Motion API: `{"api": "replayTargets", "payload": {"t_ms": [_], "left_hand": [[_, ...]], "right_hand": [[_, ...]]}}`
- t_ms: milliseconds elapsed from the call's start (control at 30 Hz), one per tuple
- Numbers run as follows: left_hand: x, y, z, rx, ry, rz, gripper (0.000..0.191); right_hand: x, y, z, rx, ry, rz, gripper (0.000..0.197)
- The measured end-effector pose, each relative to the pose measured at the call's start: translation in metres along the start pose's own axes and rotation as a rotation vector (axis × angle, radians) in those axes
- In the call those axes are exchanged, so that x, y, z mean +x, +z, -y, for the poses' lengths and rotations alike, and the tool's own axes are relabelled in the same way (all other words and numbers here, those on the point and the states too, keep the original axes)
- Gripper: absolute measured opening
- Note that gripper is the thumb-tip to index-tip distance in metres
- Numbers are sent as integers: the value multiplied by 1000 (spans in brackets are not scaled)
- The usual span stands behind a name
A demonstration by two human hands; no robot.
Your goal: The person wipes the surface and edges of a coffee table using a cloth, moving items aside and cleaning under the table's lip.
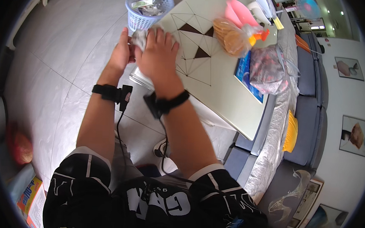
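At the near left corner of a white table (pixel 229 98) with a dark triangle pattern, my right hand (pixel 158 54) presses on a greyish-white cloth or wipe (pixel 140 39), blurred, its fingers spread over it. My left hand (pixel 122 50) is just beside the table edge, palm turned toward the right one, its fingers partly hidden behind the cloth; whether it grips the cloth cannot be told. Just beyond both hands stands a light blue plastic basket bin (pixel 137 22) with crumpled wrappers inside. Both wrists wear black straps with small cabled devices.
On the table lie a clear bag of round flat biscuits or wafers (pixel 228 37), a pink plastic scoop or bowl (pixel 240 13), a blue book (pixel 245 70) and a patterned bag (pixel 268 69). A grey sofa (pixel 308 74) runs along the right. Boxes (pixel 32 199) stand at lower left.
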State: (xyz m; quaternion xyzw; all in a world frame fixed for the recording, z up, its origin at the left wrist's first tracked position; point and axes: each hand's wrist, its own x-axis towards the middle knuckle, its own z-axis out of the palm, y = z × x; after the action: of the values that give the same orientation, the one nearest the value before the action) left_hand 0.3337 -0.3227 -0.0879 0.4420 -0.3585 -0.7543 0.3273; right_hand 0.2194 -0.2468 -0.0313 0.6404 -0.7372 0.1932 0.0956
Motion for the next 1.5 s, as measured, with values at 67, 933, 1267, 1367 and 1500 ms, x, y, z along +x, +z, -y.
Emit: {"api": "replayTargets", "payload": {"t_ms": [67,933,1267,1367,1500], "left_hand": [[-18,20,-12,30,-8,-111,61],[-36,42,-2,1039,408,-477,75],[-19,41,6,870,515,-457,49],[-20,31,4,903,488,-453,48],[-23,49,4,895,437,-453,49]], "right_hand": [[-42,-28,-11,19,44,27,66],[-58,-98,-152,-178,548,421,58],[37,-5,-29,-53,114,179,63],[33,-8,-55,-89,161,179,64],[0,-28,-125,-142,170,62,61]]}}
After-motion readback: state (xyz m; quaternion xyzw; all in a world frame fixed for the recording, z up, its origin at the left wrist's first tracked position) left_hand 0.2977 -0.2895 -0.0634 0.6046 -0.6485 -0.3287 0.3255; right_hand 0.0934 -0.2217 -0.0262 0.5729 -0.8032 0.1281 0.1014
